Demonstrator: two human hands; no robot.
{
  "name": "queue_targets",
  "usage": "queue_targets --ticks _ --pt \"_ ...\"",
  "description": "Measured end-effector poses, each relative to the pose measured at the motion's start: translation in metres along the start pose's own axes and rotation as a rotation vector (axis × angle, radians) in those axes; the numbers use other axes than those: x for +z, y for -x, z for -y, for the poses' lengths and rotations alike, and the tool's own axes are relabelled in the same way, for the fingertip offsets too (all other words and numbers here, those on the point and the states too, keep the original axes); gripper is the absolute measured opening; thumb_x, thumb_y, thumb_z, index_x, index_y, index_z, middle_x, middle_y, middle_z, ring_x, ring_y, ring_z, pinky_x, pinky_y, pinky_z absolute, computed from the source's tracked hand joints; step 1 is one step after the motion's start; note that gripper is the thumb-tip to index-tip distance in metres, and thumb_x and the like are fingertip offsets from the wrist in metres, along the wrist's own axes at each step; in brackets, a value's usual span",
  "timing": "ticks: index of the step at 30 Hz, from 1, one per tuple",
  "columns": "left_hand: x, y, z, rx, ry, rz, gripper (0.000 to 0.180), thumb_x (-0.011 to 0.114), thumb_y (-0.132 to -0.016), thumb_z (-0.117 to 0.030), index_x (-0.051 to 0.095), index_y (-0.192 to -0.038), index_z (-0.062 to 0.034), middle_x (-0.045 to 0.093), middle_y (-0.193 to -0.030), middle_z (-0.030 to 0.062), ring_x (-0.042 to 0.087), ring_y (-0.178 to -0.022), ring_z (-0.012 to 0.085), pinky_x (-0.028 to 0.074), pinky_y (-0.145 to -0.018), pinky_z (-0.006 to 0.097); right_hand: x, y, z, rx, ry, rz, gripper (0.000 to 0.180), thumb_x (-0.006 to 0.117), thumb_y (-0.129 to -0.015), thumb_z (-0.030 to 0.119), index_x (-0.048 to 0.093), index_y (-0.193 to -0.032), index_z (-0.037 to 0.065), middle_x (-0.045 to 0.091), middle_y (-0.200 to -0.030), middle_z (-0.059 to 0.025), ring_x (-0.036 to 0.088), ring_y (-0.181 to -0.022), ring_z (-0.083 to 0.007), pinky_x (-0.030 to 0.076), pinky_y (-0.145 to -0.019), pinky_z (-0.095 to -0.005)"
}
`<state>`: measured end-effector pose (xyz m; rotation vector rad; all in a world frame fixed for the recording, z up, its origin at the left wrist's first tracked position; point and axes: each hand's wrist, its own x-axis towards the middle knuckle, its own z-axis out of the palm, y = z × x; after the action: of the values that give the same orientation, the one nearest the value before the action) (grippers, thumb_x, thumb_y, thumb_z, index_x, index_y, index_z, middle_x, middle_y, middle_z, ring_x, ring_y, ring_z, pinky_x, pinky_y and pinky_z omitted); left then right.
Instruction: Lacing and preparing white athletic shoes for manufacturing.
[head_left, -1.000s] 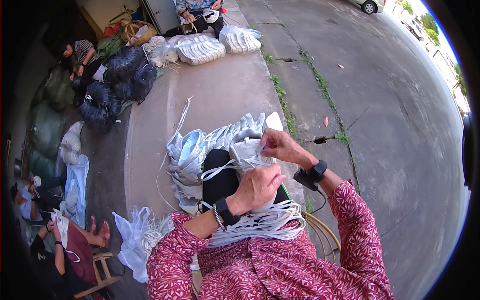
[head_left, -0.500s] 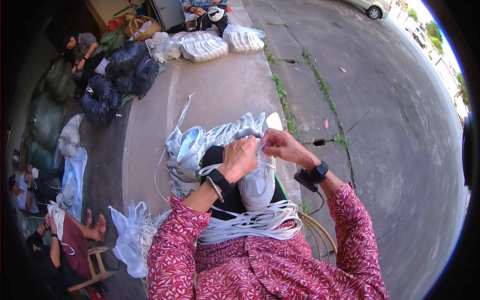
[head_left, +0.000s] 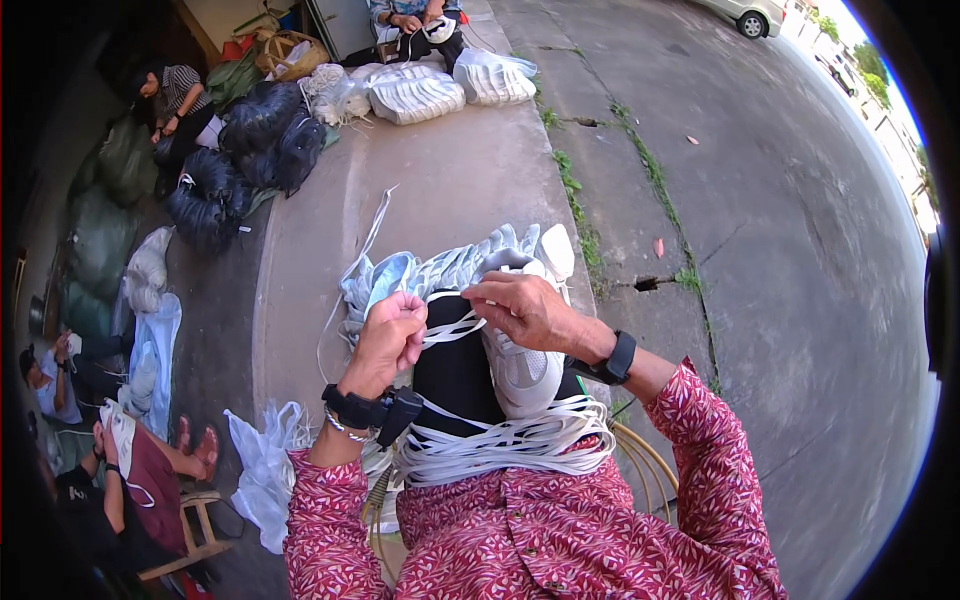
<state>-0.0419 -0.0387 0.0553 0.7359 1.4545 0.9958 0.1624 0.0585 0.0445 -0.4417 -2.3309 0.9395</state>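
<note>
A white sneaker (head_left: 524, 378) lies on my black-clad lap, toe toward me, its tongue and collar partly covered by my right hand. White shoelace (head_left: 452, 330) strands run between my two hands. My left hand (head_left: 395, 335) is closed on the lace, left of the sneaker, thumb and fingers pinched. Over the sneaker's lacing, my right hand (head_left: 532, 312) bends its fingertips together on the lace near the left side of the shoe. Across my lap lies a thick bundle of loose white laces (head_left: 510, 440).
Beyond my knees a row of white shoe uppers (head_left: 450, 262) lies on the concrete step. At left are a clear plastic bag (head_left: 262, 480), seated people and black bags (head_left: 265, 125). More stacked shoes (head_left: 415, 95) lie at the far end. A yellow hose (head_left: 645, 455) curves at my right.
My left hand has moved left and down, off the sneaker, drawing lace sideways. The right hand has shifted left across the top of the shoe.
</note>
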Motion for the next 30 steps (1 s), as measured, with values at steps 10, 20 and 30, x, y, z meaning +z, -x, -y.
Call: queue_targets --ticks 10,20,30 --pt "0.004 -0.02 0.02 0.091 0.407 0.124 0.009 0.052 -0.09 -0.013 0.047 -0.094 -0.0071 0.058 -0.087 0.0088 0.058 -0.06 0.0136 0.039 -0.044 0.02 -0.084 0.033 -0.039 0.591 -0.789 -0.492 0.024 0.049 -0.094 0.024 0.062 -0.087 0.005 0.056 -0.069 0.0044 0.043 -0.055 -0.0002 0.034 -0.048 -0.0155" --pt "0.023 -0.039 0.028 0.207 0.937 0.345 0.012 0.048 -0.092 -0.015 0.057 -0.095 -0.0074 0.06 -0.109 0.0136 0.061 -0.095 0.0316 0.046 -0.061 0.027 -0.032 0.011 -0.033 0.628 -0.541 -0.187 0.032 0.047 -0.094 0.032 0.066 -0.09 0.007 0.061 -0.08 0.0015 0.048 -0.064 -0.0031 0.038 -0.052 -0.0184" --pt "-0.096 -0.03 0.11 -0.036 0.938 -0.389 0.007 0.053 -0.089 -0.013 0.053 -0.085 -0.0069 0.06 -0.08 0.0055 0.063 -0.078 0.0247 0.049 -0.066 0.031 -0.027 0.011 -0.039 0.665 -0.595 -0.119 0.032 0.045 -0.096 0.029 0.067 -0.089 0.007 0.056 -0.071 0.0039 0.044 -0.06 -0.0027 0.036 -0.053 -0.0179"
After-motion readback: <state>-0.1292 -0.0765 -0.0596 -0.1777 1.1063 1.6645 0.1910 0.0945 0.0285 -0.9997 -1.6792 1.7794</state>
